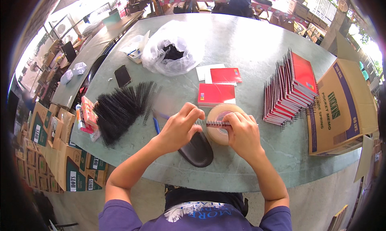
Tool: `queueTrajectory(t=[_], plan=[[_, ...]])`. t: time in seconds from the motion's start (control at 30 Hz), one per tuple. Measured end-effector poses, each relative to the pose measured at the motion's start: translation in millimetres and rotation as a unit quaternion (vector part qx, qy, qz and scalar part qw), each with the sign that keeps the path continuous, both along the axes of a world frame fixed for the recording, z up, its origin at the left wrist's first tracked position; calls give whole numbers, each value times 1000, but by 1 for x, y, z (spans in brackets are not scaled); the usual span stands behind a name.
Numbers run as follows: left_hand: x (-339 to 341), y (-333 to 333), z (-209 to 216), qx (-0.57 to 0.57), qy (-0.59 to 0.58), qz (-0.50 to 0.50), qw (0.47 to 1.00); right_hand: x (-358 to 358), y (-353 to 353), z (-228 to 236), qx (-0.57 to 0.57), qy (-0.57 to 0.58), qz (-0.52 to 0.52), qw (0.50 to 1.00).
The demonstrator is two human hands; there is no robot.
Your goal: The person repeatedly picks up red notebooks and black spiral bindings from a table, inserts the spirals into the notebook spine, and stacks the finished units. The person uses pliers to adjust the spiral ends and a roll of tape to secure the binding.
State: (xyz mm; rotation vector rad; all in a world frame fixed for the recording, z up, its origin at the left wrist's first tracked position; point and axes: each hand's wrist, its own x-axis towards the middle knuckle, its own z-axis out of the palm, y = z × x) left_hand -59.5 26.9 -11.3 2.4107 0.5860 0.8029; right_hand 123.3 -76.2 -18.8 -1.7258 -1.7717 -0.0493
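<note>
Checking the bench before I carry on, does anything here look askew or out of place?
Mostly orderly. The row of red spiral-bound notebooks leans toward the printed cardboard box, and the black plastic binding coils lie in a loose, tangled heap on the green table.

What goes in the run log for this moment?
left hand + right hand: gripping spiral-bound pad | beneath: tape roll | table

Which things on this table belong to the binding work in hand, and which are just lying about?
In use: left hand and right hand holding the spiral notebook; black coil pile; stack of red notebooks.

Lying about: tape roll; plastic bag; phone; cardboard box.
</note>
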Motion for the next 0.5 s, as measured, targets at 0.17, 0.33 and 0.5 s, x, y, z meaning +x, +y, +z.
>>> queueTrajectory(t=[0.17, 0.33, 0.5], plan=[[-2, 16, -8, -52, 61, 1, 997, 2, 3, -11, 36, 36, 10, 999], [2, 10, 2, 51, 49, -33, 997, 2, 7, -20, 67, -36, 2, 997], [-4, 18, -2, -87, 93, 33, 991, 6, -4, -11, 60, -48, -34, 996]])
